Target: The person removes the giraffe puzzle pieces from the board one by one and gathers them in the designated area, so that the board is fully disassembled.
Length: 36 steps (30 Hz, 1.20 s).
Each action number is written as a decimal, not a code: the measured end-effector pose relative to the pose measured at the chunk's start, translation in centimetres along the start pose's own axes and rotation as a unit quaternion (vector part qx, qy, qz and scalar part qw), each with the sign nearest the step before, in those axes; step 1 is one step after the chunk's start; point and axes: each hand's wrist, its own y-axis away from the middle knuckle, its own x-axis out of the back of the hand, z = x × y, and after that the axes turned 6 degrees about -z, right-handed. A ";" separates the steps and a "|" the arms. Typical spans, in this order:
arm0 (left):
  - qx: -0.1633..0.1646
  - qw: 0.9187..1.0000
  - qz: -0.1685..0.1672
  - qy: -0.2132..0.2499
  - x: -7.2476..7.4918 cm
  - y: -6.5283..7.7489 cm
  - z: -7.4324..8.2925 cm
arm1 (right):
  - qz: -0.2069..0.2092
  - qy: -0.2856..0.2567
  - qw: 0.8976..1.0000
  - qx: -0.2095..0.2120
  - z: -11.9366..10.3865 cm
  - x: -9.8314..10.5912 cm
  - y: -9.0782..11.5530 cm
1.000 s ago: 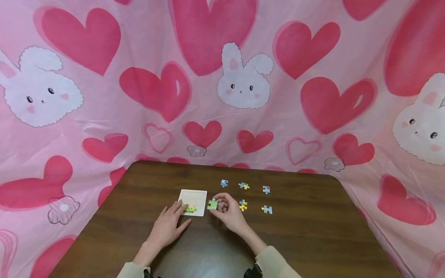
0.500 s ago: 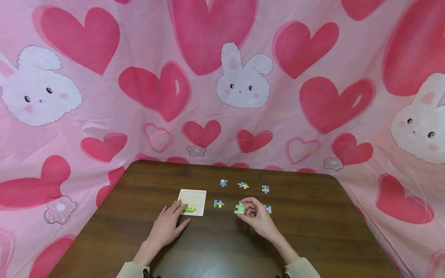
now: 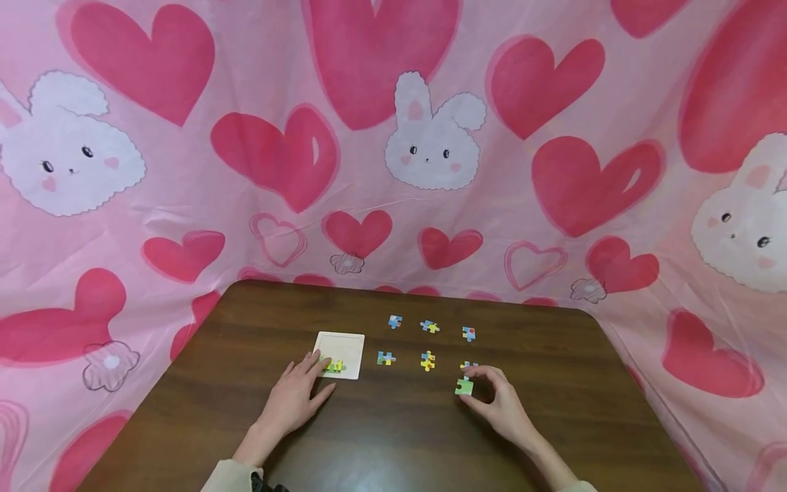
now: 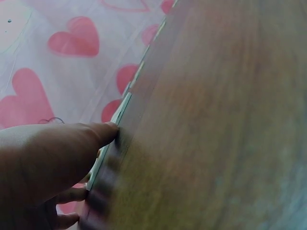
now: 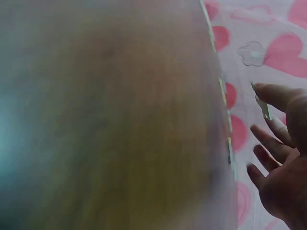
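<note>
My right hand pinches a green puzzle piece between thumb and fingers, just in front of the rightmost near piece, partly covering it. The right wrist view shows the held piece nearly edge-on, up off the table, other fingers spread. My left hand rests with its fingertips on the left side of a pale square puzzle tray. Green and yellow pieces lie along the tray's near edge, partly under the fingers. In the left wrist view the tray appears edge-on beside the hand.
Several loose puzzle pieces lie in two rows right of the tray, among them a blue-green piece, a yellow piece and a blue piece with a red spot. A pink heart-and-rabbit cloth hangs behind the brown table.
My right hand has carried the green puzzle piece rightward from beside the tray, past the near row, to its right end. The left hand has stayed on the tray.
</note>
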 end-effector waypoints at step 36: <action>0.003 1.000 -0.002 0.018 -0.1 0.2 -0.3 | -0.012 0.119 0.992 0.048 1.7 -0.2 2.6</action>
